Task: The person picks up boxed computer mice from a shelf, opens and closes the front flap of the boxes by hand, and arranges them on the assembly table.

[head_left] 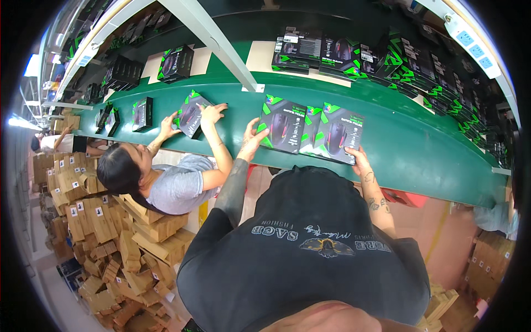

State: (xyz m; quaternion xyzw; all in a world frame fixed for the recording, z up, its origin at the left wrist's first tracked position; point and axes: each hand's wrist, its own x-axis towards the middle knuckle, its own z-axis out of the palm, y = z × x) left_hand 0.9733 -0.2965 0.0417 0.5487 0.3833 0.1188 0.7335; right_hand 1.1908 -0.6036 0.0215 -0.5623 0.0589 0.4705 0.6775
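Two black-and-green computer mouse boxes, each with a mouse pictured on its front, are in front of me at the green bench's near edge. My left hand (pixel 253 138) grips the left edge of the left box (pixel 281 126), thumb on its front. My right hand (pixel 360 160) holds the lower right corner of the right box (pixel 338 133). Between them shows a narrow black-and-green strip (pixel 310 130), partly covered by the right box; I cannot tell whether it is a side panel or another box.
To my left a co-worker (pixel 171 180) handles a similar box (pixel 192 114). More mouse boxes (pixel 142 113) stand farther left on the green bench (pixel 426 149). Stacked boxes (pixel 343 52) fill the shelf behind, below a power strip (pixel 470 47). A white post (pixel 213 41) rises ahead; cardboard cartons (pixel 133 252) pile behind the co-worker.
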